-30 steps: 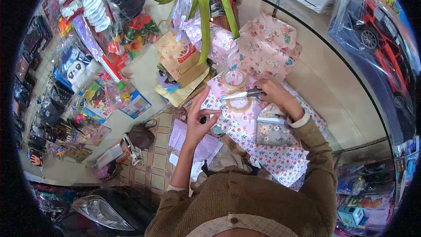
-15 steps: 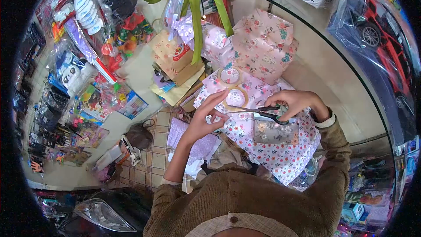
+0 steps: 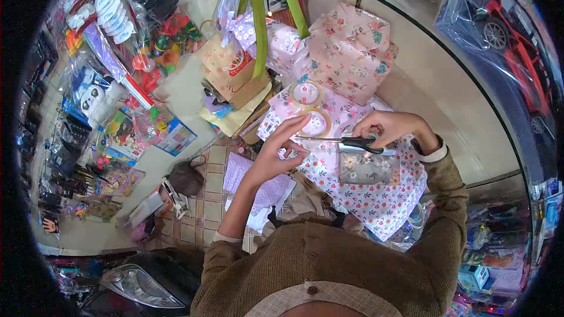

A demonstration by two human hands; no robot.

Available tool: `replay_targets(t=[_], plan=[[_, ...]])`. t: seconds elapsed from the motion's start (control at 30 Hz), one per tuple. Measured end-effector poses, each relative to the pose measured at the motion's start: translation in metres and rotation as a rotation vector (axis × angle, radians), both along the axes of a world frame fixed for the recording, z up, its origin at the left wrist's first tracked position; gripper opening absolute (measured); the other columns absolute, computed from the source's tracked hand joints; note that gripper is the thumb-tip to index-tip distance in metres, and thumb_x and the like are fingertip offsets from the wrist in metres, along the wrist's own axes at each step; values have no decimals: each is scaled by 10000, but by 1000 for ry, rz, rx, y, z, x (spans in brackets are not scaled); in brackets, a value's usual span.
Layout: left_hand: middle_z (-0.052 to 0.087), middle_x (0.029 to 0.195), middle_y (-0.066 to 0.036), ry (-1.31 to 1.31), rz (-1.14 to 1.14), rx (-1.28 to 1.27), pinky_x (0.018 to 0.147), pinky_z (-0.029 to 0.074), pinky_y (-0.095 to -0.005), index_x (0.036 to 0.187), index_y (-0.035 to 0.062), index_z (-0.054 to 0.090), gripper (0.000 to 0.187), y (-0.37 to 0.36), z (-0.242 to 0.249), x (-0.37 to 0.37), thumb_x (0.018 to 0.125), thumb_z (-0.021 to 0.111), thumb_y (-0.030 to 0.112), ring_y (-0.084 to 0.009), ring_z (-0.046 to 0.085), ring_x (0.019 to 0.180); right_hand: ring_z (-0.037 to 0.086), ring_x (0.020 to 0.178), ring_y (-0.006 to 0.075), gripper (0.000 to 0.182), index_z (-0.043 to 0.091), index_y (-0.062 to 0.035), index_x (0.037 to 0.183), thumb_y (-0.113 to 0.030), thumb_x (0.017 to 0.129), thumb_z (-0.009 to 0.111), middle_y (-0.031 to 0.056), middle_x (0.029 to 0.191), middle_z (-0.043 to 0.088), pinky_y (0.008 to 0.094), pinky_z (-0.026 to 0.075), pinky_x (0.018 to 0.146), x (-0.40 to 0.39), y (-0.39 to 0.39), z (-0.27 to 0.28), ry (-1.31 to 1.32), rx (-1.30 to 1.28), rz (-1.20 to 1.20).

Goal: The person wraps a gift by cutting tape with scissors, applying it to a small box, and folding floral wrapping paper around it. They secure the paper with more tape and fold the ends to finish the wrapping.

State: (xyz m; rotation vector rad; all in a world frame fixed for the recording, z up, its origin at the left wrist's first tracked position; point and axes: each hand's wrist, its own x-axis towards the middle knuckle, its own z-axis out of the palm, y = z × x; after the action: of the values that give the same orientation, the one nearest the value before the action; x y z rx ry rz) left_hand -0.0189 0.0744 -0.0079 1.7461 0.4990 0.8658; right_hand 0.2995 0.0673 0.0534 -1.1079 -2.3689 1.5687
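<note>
My right hand holds a pair of black-handled scissors by the handles, over floral wrapping paper. The blades look nearly closed and point left at my left hand. That hand has its index finger stretched out above the tips, with the thumb and other fingers curled together below. Whatever they pinch is too small to make out. Just beyond the blades lie two tape rolls, the nearer roll and the farther roll. A clear-topped flat packet rests on the paper below my right hand.
Behind stand a pink floral wrapped package and a green ribbon. Brown paper bags lie left of them on the glass counter. Bagged toys fill the left side; a boxed red toy car stands right.
The scissors' blades and handles have come together, and the scissors have tilted level. Both hands stay in nearly the same place. The whole view has shifted slightly.
</note>
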Motion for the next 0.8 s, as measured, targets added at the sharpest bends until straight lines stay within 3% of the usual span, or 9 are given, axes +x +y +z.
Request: replay_targets(t=[0.23,0.33,0.43,0.53,0.63,0.73,0.8], plan=[[373,1434,-70,6,-1,18,577,410,-168,1417,138,424,763,5,-8,-1,725,671,-66,-77,650,849,501,726,62,303,645,-16,1076,-101,786,668,-20,735,565,239,410,729,-4,-3,0,16,-58,-58],[351,1457,-68,-29,-2,-60,568,398,-162,1422,142,416,782,8,-8,-5,715,673,-70,-79,657,855,498,747,66,370,612,22,1121,-75,772,684,-6,757,551,226,412,691,-1,1,-8,-36,-8,-26],[336,1468,-67,-98,26,-136,557,385,-157,1423,138,414,802,9,-9,-10,696,672,-80,-83,664,859,526,770,101,347,621,4,1093,-90,766,687,5,779,544,260,436,702,0,7,-18,-93,121,-26],[318,1478,-67,-142,25,-135,545,379,-158,1425,128,406,816,10,-12,-12,683,665,-92,-89,669,857,563,849,195,349,629,-13,1064,-86,729,697,59,821,560,326,458,777,-14,17,-21,-381,325,-262],[292,1491,-69,-148,26,-144,541,377,-159,1439,123,374,839,4,-14,-11,681,658,-98,-101,675,857,562,951,298,358,631,-23,1041,-95,700,715,132,877,581,375,445,868,-20,42,-51,-436,586,-250],[267,1503,-76,-172,27,-171,548,380,-162,1457,124,331,869,-3,-20,-5,681,652,-99,-115,679,864,543,1012,345,365,631,-22,1047,-95,699,713,171,911,593,387,417,929,-23,61,-86,-369,779,-283],[257,1508,-90,-142,20,-169,562,388,-167,1470,124,297,894,-9,-16,-5,682,657,-99,-124,681,872,563,1005,339,341,637,-20,1056,-96,730,701,183,955,600,375,446,899,-26,67,-102,-403,961,-363]])
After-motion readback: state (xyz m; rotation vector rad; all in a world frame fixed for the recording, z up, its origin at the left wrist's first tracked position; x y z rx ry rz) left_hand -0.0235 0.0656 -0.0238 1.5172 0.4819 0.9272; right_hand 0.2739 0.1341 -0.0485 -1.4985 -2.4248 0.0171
